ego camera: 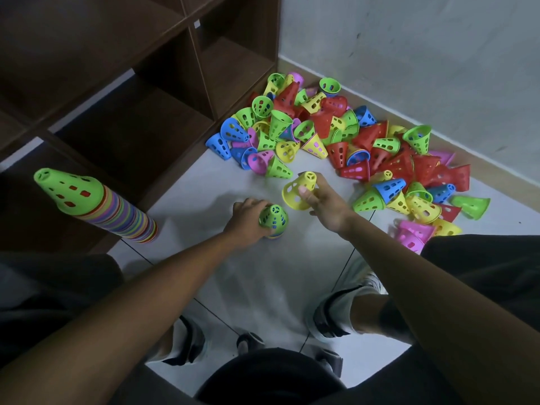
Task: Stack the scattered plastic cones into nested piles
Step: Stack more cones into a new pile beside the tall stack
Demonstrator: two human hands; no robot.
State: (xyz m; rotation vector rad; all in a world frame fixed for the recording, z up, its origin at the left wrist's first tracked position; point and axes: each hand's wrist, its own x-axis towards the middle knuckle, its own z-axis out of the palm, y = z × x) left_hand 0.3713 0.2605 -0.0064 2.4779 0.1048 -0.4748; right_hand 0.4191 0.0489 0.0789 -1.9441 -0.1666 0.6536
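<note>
Your left hand [248,219] is gripping a short nested pile topped by a green cone [273,217], standing on the tiled floor [263,282]. Your right hand [327,204] is pinching a yellow cone [298,191], tilted, just above and right of that pile. The loose cone heap [344,144] is lying beyond, against the wall [423,62]. A tall stack [96,206] is standing left, beside the dark shelf unit [131,83].

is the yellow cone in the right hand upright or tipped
Tipped: the yellow cone lies sideways in the right hand, its open rim facing left.
</note>
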